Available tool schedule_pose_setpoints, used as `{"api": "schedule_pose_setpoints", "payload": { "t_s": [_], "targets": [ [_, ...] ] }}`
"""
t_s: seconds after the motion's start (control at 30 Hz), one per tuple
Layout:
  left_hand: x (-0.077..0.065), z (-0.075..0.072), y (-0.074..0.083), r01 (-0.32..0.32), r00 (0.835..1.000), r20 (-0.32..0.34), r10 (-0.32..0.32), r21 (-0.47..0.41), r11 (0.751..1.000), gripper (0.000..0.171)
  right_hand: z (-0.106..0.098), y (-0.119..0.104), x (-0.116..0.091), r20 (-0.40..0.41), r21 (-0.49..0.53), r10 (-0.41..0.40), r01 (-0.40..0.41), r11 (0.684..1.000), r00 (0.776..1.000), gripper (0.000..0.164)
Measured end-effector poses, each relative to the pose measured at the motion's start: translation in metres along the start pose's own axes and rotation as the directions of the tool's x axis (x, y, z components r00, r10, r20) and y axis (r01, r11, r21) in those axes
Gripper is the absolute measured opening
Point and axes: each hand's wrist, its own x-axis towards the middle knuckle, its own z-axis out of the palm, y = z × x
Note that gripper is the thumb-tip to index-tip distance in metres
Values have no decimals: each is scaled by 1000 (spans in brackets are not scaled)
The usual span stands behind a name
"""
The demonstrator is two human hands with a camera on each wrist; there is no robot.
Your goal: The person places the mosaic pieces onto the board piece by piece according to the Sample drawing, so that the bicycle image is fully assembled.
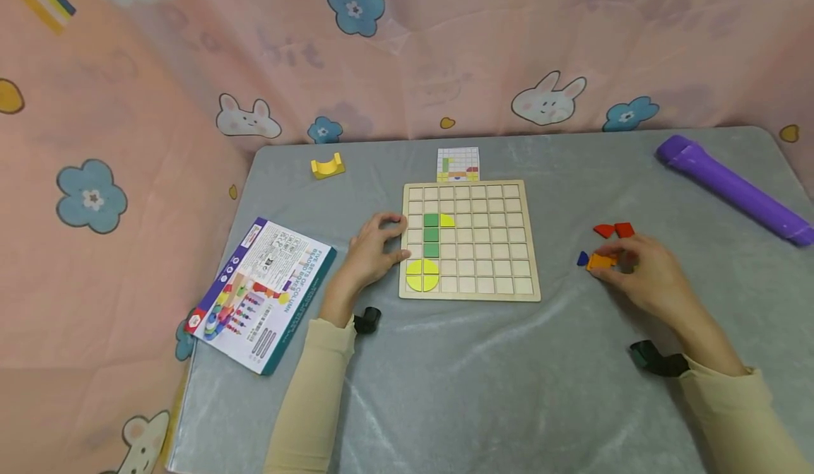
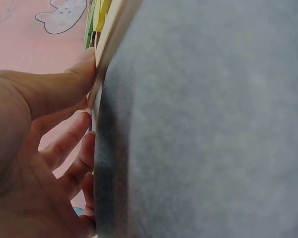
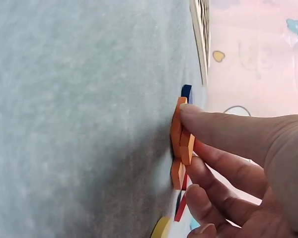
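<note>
A wooden grid board carries several green squares, a disc of yellow quarter-circles and one lone yellow quarter-circle. My left hand rests its thumb and fingertips against the board's left edge, fingers relaxed. On the right, my right hand pinches an orange piece low at the cloth; its thumb lies on the piece in the right wrist view. More orange pieces sit against it. Close by lie a blue piece, red pieces and a yellow piece partly hidden in the head view.
A printed pattern card touches the board's far edge. A box lies at the left, a yellow arched block at the back left. A long purple tube lies at the right. Grey cloth covers the table; a patterned curtain hangs behind.
</note>
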Motion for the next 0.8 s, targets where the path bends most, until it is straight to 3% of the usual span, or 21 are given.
{"api": "schedule_pose_setpoints", "payload": {
  "t_s": [0.1, 0.3, 0.53, 0.8],
  "targets": [
    [0, 0, 0, 0, 1000, 1, 0, -3, 1000, 67, 1, -4, 1, -33, -4, -22, 22, 1000, 999, 31],
    [-1, 0, 0, 0, 1000, 1, 0, -8, 1000, 67, 13, -27, 10, -94, 51, -134, 139, 989, 987, 27],
    [0, -1, -1, -14, 1000, 10, 14, 8, 1000, 67, 43, -75, 22, 49, 128, -163, 156, 979, 985, 28],
    [-1, -2, -1, -13, 1000, 6, 13, 4, 1000, 67, 74, -126, 37, 149, 148, -236, 215, 965, 960, 22]
  ]
}}
